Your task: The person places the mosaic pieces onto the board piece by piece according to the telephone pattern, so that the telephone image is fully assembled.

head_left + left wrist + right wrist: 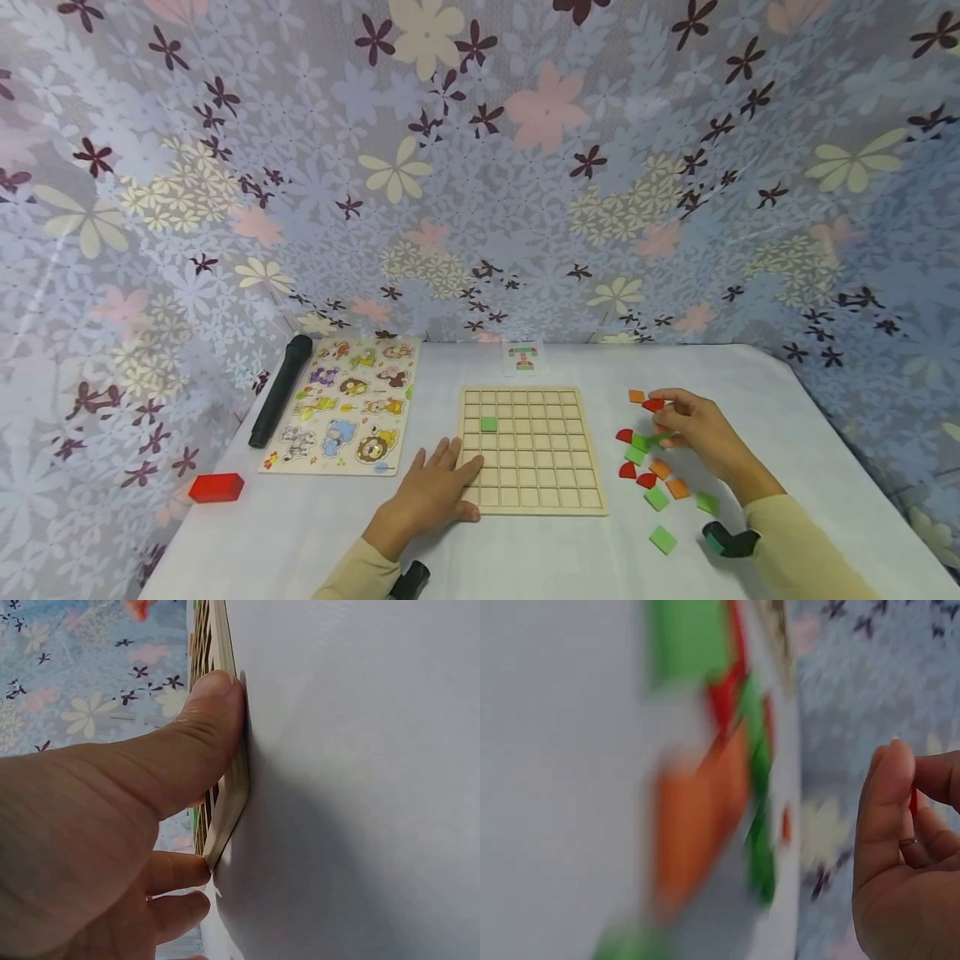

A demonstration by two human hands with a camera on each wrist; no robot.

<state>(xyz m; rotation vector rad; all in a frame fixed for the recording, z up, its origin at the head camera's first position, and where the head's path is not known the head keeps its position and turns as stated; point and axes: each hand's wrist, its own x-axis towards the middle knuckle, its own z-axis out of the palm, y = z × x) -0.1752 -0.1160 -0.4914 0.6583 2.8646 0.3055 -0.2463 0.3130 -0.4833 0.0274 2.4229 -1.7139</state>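
Note:
A wooden grid board (540, 511) lies on the white table, with one green square tile (488, 424) in a cell at its upper left. My left hand (431, 496) rests at the board's lower left, fingers spread; in the left wrist view its thumb (214, 701) presses the board's edge. At the right, my right hand (701, 429) pinches a red piece (913, 799) between thumb and fingers, mostly hidden by them. Below that hand lie loose red quarter-round pieces (627, 471), green tiles (656, 498) and orange tiles (677, 488).
A pattern card (522, 358) stands behind the board. To the left lie an animal puzzle board (352, 385), a black cylindrical object (281, 392) and a red block (216, 487). Flowered cloth (480, 208) rises around the table's back and sides.

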